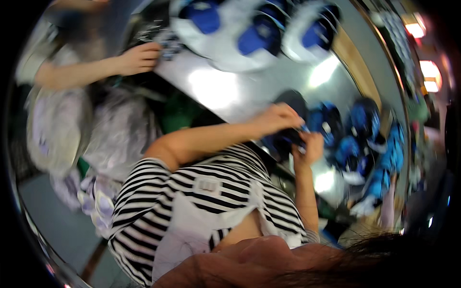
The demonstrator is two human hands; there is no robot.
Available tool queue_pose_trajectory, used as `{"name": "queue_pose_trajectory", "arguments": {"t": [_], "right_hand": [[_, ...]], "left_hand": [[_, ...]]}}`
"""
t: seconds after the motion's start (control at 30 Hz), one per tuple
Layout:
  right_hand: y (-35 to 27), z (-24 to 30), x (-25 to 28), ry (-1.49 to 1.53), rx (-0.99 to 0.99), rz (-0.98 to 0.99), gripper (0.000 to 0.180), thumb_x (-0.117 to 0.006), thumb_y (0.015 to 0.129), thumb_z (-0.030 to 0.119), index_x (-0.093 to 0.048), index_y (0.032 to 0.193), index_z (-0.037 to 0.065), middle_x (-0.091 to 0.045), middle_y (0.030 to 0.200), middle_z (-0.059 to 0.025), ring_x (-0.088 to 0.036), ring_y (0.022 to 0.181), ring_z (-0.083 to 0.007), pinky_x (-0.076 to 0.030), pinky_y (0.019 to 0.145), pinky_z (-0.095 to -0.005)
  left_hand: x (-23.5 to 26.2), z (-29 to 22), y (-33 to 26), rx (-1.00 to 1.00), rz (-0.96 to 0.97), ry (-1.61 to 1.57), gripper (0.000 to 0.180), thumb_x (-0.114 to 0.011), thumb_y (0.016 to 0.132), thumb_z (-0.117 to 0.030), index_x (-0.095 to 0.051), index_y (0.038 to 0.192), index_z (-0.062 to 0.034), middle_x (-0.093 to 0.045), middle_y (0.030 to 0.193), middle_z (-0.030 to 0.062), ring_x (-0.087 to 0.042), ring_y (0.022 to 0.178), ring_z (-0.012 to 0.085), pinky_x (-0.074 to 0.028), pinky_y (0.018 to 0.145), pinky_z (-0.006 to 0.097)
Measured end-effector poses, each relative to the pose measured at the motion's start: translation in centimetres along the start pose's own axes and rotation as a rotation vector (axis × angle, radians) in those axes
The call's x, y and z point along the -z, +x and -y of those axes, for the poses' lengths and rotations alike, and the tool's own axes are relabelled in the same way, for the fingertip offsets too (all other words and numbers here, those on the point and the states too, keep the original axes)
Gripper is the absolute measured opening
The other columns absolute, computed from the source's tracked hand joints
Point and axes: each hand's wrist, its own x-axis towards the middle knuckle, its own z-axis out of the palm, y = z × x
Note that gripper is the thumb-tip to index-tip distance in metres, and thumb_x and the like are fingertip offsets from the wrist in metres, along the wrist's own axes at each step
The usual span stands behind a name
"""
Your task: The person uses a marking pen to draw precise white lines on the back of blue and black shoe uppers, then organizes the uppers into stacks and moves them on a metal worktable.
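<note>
Two hands hold one dark blue cap.
Left hand (281,117) and right hand (311,146) are clamped on the cap (285,139) over the shiny bench (230,96).

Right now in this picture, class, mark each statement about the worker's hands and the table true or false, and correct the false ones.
1. Both hands grip one dark blue item. True.
2. The left hand is stretched forward over the table. True.
3. The worker's shirt is plain red. False: it is black and white striped.
4. The right hand hangs away from the table. False: it is on the item.
5. Another person's hand reaches in at upper left. True.
</note>
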Motion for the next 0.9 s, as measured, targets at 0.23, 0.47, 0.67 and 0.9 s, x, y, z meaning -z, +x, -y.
{"name": "queue_pose_trajectory", "arguments": {"t": [0.23,0.47,0.67,0.9], "right_hand": [[0.4,0.9,-0.5,-0.014,-0.077,-0.116,0.035,-0.074,0.052,0.001,-0.061,0.083,0.007,-0.063,0.081,-0.0060,-0.058,0.072,-0.0282,-0.047,0.059,-0.0365],[0.3,0.9,-0.5,0.066,-0.121,-0.092,0.035,-0.076,0.056,-0.001,-0.061,0.088,0.005,-0.063,0.084,-0.0133,-0.059,0.078,-0.0338,-0.046,0.066,-0.0420],[1.7,1.1,-0.3,0.051,-0.153,0.009,0.047,-0.070,0.064,-0.003,-0.068,0.110,0.005,-0.067,0.109,-0.0106,-0.058,0.097,-0.0319,-0.047,0.085,-0.0390],[0.9,0.3,-0.3,0.107,-0.069,0.044,0.050,-0.067,0.058,-0.006,-0.068,0.107,0.006,-0.067,0.100,-0.0093,-0.056,0.090,-0.0330,-0.047,0.082,-0.0396]], "left_hand": [[-0.2,-1.6,-0.2,0.125,0.011,-0.113,0.031,-0.074,0.087,-0.030,-0.071,0.090,0.0007,-0.059,0.109,0.0034,-0.055,0.095,0.0119,-0.044,0.083,0.025],[-0.5,0.5,0.6,-0.489,-0.073,0.562,0.022,-0.068,0.088,-0.026,-0.069,0.077,-0.0064,-0.064,0.082,0.0075,-0.059,0.084,0.0254,-0.045,0.079,0.036],[0.6,-2.4,-0.2,-0.408,0.237,1.102,0.042,-0.067,0.085,-0.039,-0.066,0.102,-0.0004,-0.065,0.103,0.0128,-0.058,0.102,0.0298,-0.049,0.086,0.040],[0.2,-2.4,-1.1,-0.719,0.258,1.325,0.040,-0.069,0.076,-0.036,-0.065,0.091,0.0016,-0.063,0.097,0.0146,-0.058,0.093,0.0275,-0.044,0.092,0.037]]}}
